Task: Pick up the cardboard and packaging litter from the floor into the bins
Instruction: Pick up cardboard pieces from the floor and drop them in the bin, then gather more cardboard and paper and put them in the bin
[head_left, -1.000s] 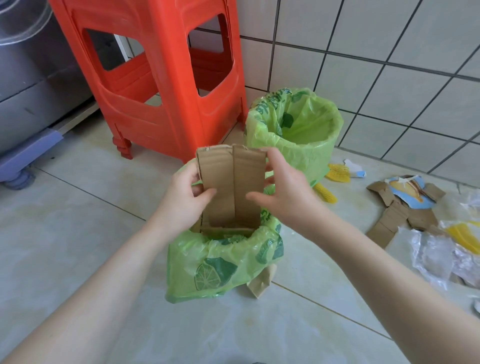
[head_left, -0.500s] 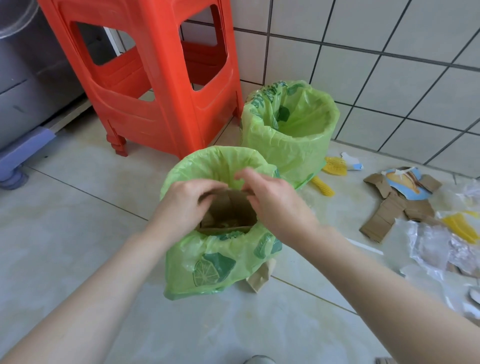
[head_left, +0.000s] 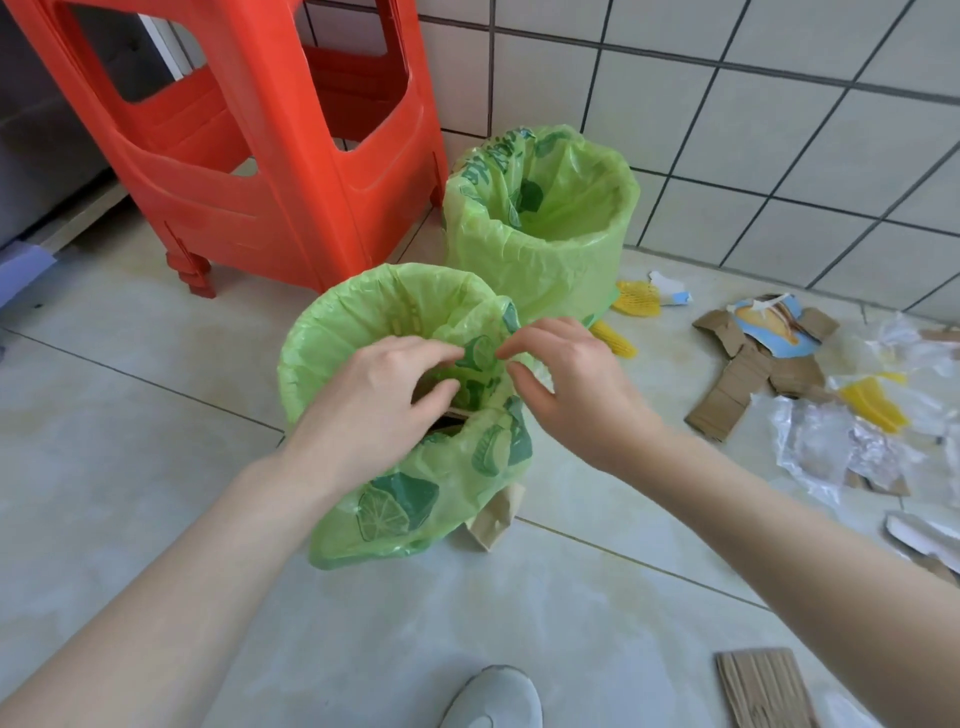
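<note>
Cardboard (head_left: 447, 418) sits down inside the near bin (head_left: 363, 322), only a brown edge showing under the green bag's folded-in lip. Both hands hover over that bin's mouth. The left hand (head_left: 379, 400) has its fingers curled loosely over the opening, and the right hand (head_left: 566, 384) has thumb and forefinger a little apart at the crumpled bag rim; neither visibly grips anything, though whether the fingertips touch the plastic I cannot tell. The step in hand looks like the end of a drop-off: one piece stowed, hands free.

Plenty remains on the floor. A torn printed carton (head_left: 753, 358) lies near the wall to the right, with clear plastic wrap (head_left: 831, 447) and yellow netting (head_left: 636, 299) beside it, a ribbed cardboard strip (head_left: 761, 686) at the near right edge of the floor, and a small brown scrap (head_left: 493, 519) touching the near bin's base. The far bin (head_left: 540, 249) stands open by the red stool (head_left: 291, 156). Next, I judge, comes a reach right for the carton, probably folding it to fit.
</note>
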